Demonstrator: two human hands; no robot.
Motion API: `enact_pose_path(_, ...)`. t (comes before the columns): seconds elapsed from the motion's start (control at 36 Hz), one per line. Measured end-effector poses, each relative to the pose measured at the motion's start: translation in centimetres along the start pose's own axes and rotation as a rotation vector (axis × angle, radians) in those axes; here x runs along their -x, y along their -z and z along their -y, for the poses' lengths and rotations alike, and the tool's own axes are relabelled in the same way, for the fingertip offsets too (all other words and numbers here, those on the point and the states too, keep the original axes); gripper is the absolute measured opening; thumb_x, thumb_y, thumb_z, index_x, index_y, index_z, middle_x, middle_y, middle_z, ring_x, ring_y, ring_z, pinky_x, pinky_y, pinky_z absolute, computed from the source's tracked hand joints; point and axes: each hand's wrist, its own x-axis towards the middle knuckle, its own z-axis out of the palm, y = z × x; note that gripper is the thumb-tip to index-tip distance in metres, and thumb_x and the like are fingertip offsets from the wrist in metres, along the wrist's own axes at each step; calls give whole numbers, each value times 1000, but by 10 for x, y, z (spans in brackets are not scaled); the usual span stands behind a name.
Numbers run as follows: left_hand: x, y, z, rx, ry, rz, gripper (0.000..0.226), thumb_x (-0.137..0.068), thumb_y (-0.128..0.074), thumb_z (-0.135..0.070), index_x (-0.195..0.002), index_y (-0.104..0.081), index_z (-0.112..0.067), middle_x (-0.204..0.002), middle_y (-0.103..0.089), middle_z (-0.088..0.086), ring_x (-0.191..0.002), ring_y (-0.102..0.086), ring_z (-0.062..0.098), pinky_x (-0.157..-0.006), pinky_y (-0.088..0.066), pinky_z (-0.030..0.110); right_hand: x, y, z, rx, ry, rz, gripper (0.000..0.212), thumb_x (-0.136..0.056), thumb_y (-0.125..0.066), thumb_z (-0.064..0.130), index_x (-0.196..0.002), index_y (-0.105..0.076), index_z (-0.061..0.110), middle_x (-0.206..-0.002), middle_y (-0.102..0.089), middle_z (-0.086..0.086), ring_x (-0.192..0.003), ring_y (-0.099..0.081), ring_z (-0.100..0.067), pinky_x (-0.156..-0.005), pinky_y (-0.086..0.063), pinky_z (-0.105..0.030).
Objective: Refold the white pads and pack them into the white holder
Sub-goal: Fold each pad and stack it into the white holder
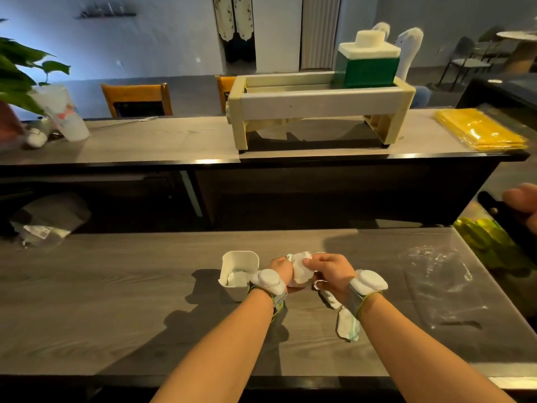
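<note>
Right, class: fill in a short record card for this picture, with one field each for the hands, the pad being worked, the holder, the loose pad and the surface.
left hand: grips the crumpled white pad from its left side
right hand: pinches the same pad from the right
white pad: held between both hands, above the table
white holder: upright, just left of the left hand, with at least one pad already inside
loose pad: lies on the table beneath the right wrist
table: grey wood grain

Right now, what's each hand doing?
Left hand: fingers gripping the crumpled white fabric pad.
Right hand: fingers pinching the same pad.
</note>
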Motion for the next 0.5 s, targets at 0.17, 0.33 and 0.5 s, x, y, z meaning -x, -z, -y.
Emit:
enact_pose_path(0.17,10,8,-17,8,-31,59,45,-87,-64,-43,-119,-60,-12,-117,-67,14,-104,-66,30,-79,-58,38,-11,-20,12,224,103,-180,29,-76,-78,18,-56,-58,16,-47,-59,2,-37,-51,-9,-40,-40,-18)
enact_pose_path(0.33,13,23,-44,37,-138,47,31,-92,-61,-27,-113,-60,-4,-108,-67,20,-98,-67,35,-77,-60,43,-21,-44,34,251,131,-220,22,-75,-77,31,-71,-64,15,-61,-64,-3,-57,-57,-19,-56,-48,-29)
enact_pose_path(0.5,-1,53,-67,-11,-158,-34,30,-92,-53,-31,-113,-61,-13,-88,-68,6,-88,-68,27,-72,-57,36,-30,-75,48,160,161,-103,7,-79,-76,29,-76,-70,31,-70,-75,5,-75,-73,-16,-68,-61,-26)
